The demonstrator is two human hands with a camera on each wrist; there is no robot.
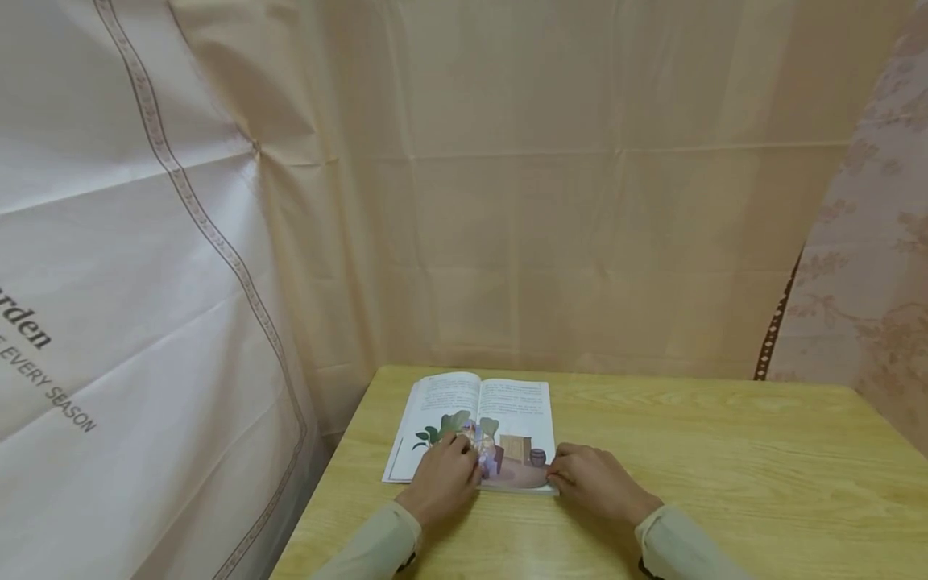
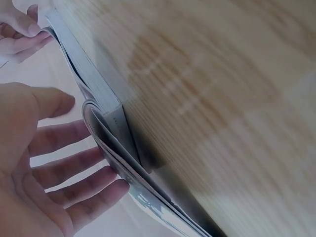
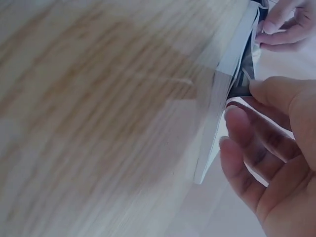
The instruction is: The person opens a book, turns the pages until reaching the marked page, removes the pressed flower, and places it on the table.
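An open book [image 1: 516, 399] lies on the wooden table [image 1: 696, 467], with printed text above and a coloured illustration across its lower part. My left hand [image 1: 444, 475] rests on the lower left page near the spine. In the left wrist view its fingers [image 2: 89, 202] are extended against the curved pages, and the thumb stands off them. At the lower right corner of the book, my right hand [image 1: 598, 481] pinches a page edge. The right wrist view shows that thumb [image 3: 271, 94] and index finger on the lifted page, while the other fingers curl loosely.
A beige cloth [image 1: 551, 201] hangs behind the table's back edge. On the left hangs a white cloth [image 1: 145, 338] with printed lettering, and on the right a floral cloth [image 1: 870, 266]. Bare wood surface extends right of the book.
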